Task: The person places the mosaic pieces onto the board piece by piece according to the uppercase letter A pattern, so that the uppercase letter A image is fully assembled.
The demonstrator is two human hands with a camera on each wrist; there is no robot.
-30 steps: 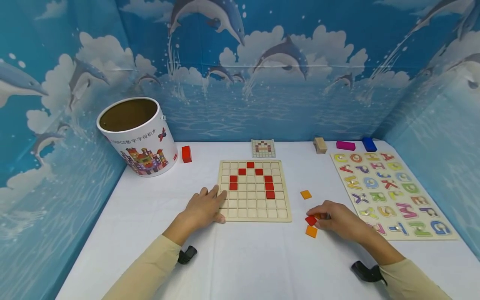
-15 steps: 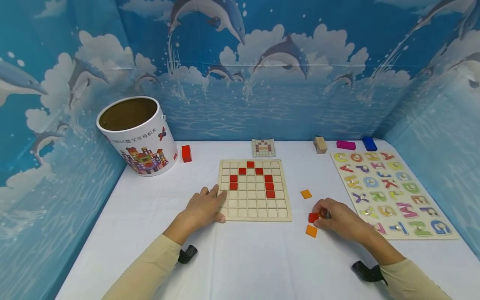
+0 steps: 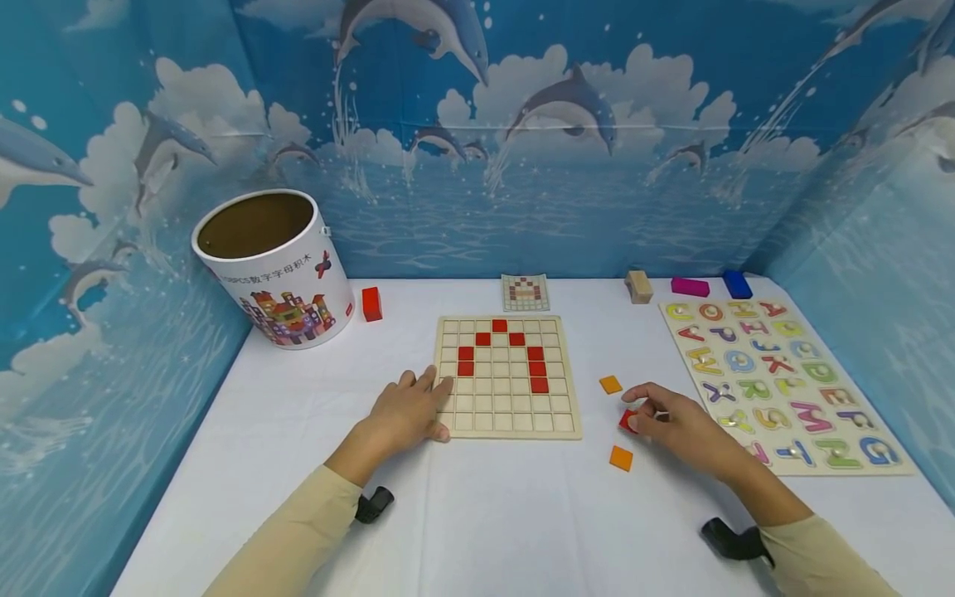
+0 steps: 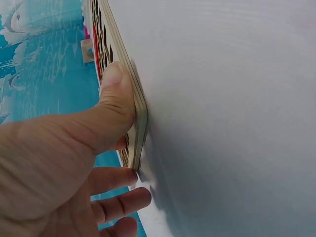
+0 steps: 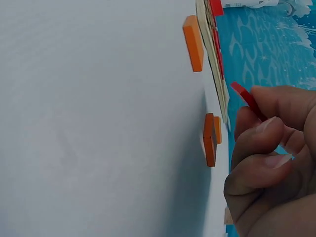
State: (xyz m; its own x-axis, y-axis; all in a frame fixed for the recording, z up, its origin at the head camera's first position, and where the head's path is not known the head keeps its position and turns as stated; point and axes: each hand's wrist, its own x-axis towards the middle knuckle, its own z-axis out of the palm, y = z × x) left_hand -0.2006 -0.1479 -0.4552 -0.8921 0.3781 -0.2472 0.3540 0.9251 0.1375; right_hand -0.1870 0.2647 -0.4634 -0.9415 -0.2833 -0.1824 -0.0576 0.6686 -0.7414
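Note:
My left hand (image 3: 405, 414) rests at the left edge of a wooden grid board (image 3: 515, 425), fingers fairly straight. In the left wrist view the thumb (image 4: 114, 94) lies against the board's edge. Several red tiles (image 3: 540, 385) sit in the grid as an arch. To the right of the board, my right hand (image 3: 682, 427) pinches a square red tile (image 5: 247, 99) between thumb and finger, tilted and above the table. Orange tiles lie on the table near that hand, one behind it (image 3: 611, 384) and one in front (image 3: 621, 458); the right wrist view shows another orange-red tile (image 5: 210, 140).
A small pattern card (image 3: 525, 293) lies behind the board. A white bucket (image 3: 291, 290) and a red block (image 3: 371, 304) stand back left. The alphabet board (image 3: 783, 390) lies right, with wooden (image 3: 638, 287), magenta (image 3: 690, 287) and blue (image 3: 737, 284) blocks behind it.
My right hand has picked up the red tile from between the orange ones and drawn it slightly back and right, turning it. The left hand has stayed on the board.

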